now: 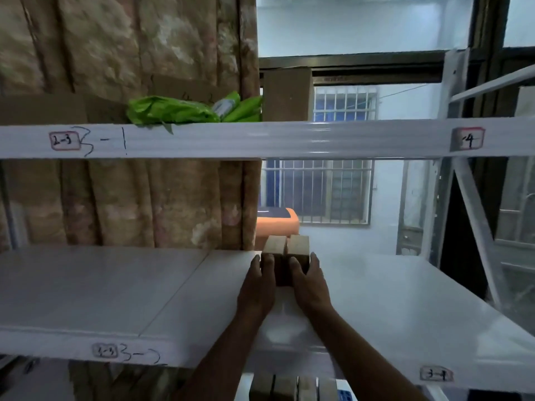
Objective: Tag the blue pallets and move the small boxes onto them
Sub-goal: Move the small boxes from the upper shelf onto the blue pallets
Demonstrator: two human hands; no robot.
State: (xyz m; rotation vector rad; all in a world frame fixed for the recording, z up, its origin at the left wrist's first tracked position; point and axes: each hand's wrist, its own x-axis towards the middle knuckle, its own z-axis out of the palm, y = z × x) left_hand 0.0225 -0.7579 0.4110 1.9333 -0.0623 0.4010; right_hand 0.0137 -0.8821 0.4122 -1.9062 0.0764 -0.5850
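Two small brown cardboard boxes stand side by side on the white shelf (390, 299), the left box (274, 245) and the right box (298, 246) touching each other. My left hand (259, 280) grips the left box from the front and left side. My right hand (307, 280) grips the right box from the front and right side. Both forearms reach in from the bottom of the view. More small boxes (285, 387) show below the shelf's front edge. No blue pallet is in view.
The shelf beam above (260, 140) carries hand-written labels and a green plastic packet (173, 111). An orange object (278, 222) sits behind the boxes. A brown curtain (130, 198) hangs at the back left, a barred window (318, 192) at the back right.
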